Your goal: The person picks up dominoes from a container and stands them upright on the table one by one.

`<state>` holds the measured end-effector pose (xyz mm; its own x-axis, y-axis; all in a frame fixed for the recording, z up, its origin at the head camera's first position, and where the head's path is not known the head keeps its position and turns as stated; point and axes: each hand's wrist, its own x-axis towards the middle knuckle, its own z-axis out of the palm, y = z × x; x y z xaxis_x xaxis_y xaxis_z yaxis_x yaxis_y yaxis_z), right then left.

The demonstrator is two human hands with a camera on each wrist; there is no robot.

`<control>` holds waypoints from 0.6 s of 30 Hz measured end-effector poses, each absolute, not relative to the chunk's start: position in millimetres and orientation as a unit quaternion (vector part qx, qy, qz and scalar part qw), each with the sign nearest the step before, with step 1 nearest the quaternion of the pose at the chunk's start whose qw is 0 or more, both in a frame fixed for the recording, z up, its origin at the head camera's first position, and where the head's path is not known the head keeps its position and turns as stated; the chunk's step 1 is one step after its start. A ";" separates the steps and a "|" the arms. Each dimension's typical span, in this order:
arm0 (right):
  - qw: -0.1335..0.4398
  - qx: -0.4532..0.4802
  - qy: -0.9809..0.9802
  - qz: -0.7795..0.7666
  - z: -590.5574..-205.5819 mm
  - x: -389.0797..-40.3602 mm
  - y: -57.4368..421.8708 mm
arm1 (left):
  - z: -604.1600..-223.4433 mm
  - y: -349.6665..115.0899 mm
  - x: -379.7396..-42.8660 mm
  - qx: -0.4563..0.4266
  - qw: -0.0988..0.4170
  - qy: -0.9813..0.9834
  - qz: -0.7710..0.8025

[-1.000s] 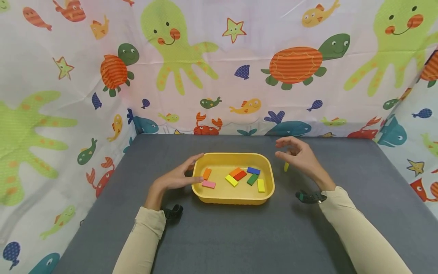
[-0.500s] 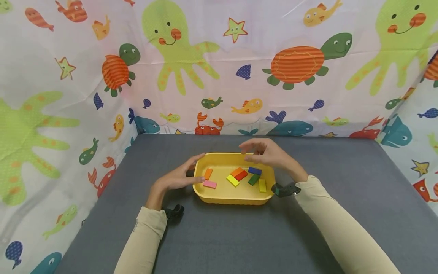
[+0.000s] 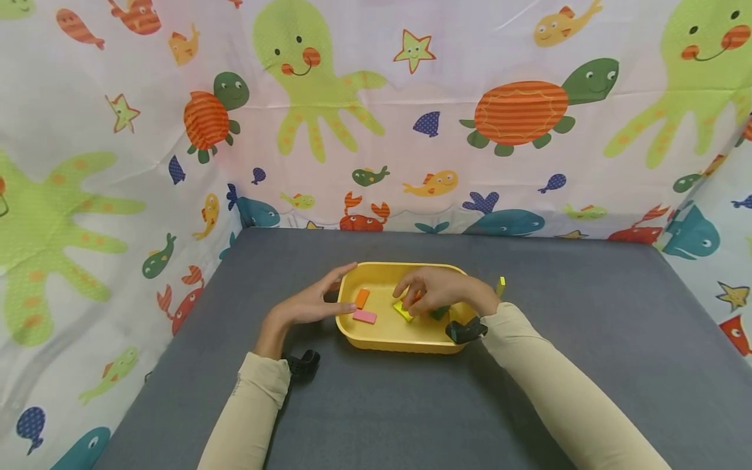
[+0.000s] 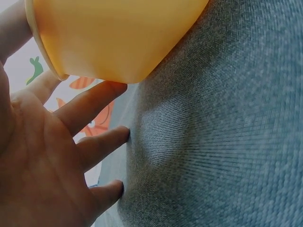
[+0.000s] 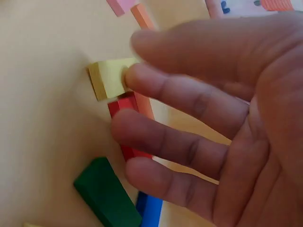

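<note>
My left hand (image 3: 305, 299) spans the left end of a yellow tray (image 3: 405, 344), thumb over the rim. In the left wrist view, its fingers are spread fairly straight, one touching the tray's outer wall. Inside the tray, my right hand (image 3: 437, 288) reaches down over several coloured blocks. In the right wrist view, its index fingertip is at a yellow block (image 5: 109, 78), with the thumb apart above it. Close by lie a red block (image 5: 124, 108), a green block (image 5: 106, 191) and a blue block (image 5: 151, 210). The right hand partly hides this group.
A yellow block (image 3: 501, 286) stands upright on the grey table (image 3: 376, 405), just right of the tray. Orange (image 3: 361, 298) and pink blocks (image 3: 365, 316) lie at the tray's left end. A sea-animal patterned sheet (image 3: 376, 117) rises behind and along both sides.
My right hand has moved left from the standing yellow block, over the tray's rim and down to the blocks inside. The left hand has stayed at the tray's left end.
</note>
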<state>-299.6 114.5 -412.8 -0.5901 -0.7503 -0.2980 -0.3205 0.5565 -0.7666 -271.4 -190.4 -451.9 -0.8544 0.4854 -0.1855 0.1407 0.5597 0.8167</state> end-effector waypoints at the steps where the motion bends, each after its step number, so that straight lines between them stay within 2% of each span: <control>1: 0.314 -0.324 0.828 -0.332 -413.2 -299.8 112.8 | -452.2 -190.2 -271.1 0.180 0.199 0.861 0.432; 10: 0.311 -0.290 0.844 -0.327 -417.4 -304.4 97.1 | -450.4 -188.9 -271.7 0.175 0.206 0.859 0.435; 18: 0.280 -0.314 0.847 -0.326 -421.3 -310.6 94.8 | -450.0 -190.6 -274.0 0.183 0.205 0.856 0.438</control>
<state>-310.6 94.8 -421.3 -0.6462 -0.7141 -0.2694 -0.3493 0.5905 -0.7275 -274.0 -190.6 -450.0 -0.8487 0.4933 -0.1905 0.1342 0.5494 0.8248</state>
